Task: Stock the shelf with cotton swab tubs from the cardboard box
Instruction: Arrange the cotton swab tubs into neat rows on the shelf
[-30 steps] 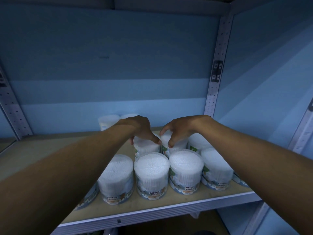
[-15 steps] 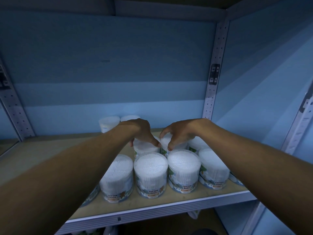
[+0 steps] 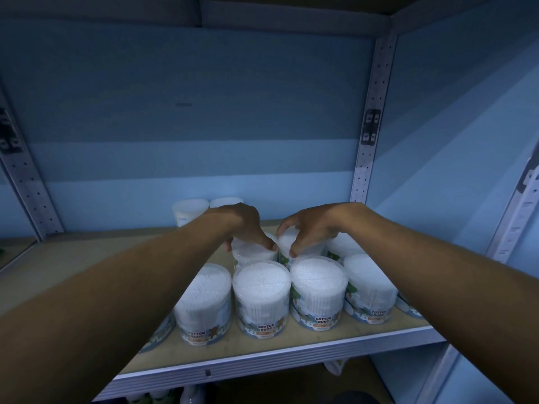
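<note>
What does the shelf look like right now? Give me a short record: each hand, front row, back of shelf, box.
left hand: grips the top of a second-row tub
right hand: grips the top of the neighbouring tub
front row: tubs upright, side by side, labels facing out
back tubs: two near the rear wall, apart from the group
shelf: bare board to the left
cardboard box: not in view

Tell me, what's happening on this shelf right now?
A person is stocking a shelf with clear tubs of cotton buds. The left hand grips the top of one second-row tub, and the right hand grips the top of the tub beside it. A front row of tubs already stands near the shelf's edge, and two more tubs sit at the back. The cardboard box isn't in view.
</note>
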{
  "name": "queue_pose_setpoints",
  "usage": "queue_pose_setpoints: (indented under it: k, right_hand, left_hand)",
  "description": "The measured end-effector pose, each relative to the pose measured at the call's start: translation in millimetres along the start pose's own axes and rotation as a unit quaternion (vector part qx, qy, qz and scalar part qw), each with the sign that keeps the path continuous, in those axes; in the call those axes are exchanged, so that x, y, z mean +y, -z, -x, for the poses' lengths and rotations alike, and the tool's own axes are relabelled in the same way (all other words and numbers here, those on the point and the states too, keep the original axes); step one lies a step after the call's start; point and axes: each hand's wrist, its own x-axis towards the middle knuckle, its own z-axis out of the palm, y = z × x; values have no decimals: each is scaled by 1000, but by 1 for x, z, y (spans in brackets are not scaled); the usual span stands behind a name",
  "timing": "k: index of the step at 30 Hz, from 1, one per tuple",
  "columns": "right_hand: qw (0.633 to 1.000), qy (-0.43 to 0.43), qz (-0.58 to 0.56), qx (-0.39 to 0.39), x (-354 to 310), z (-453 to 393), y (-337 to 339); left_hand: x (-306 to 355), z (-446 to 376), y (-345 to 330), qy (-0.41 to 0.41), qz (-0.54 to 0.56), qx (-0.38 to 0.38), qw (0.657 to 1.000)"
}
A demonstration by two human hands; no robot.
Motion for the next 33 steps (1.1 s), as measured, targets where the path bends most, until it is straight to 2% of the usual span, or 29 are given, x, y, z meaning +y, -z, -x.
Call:
queue_pose_setpoints:
  k: [7,12,18,28,33]
  right_hand:
    - [999,4,-20,31,-2,-6,2]
    - [996,-2,-10,88,-7,-16,2]
    - [995,11,-27,100,-15,-38,7]
    - [992,37,-38,118,-45,-90,7]
    - [986,45,-59,147,-61,-122,11]
  left_hand:
    - [-13,2,3,-15,43,25,999]
    - [-28,5,10,-25,6,61,998]
    - [-58,0,11,-19,-29,82,996]
    - [-115,-41,6,-7,11,124,992]
    - [-139,-61,6,9,-8,142,990]
